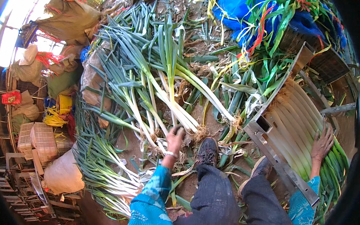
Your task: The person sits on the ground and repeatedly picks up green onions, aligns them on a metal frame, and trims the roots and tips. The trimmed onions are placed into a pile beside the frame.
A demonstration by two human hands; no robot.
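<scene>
My left hand (175, 140) reaches down to the root ends of a loose heap of leeks or large green onions (156, 89) on the ground, with its fingers partly bent at one stalk; whether it grips that stalk is unclear. On the right, my right hand (323, 141) lies flat on a row of thick white stalks (290, 122) set side by side in a metal frame (275, 163). Their roots point up and left, their green leaves down and right. Smaller green onions (117, 183) lie at the lower left.
Blue netting (235, 10) with green, yellow and red ties lies at the top right, beside a dark plastic crate (328, 62). Cut leaves litter the soil around my shoes (208, 151). Stacked baskets (44, 139) and a filled sack (65, 172) stand at the left.
</scene>
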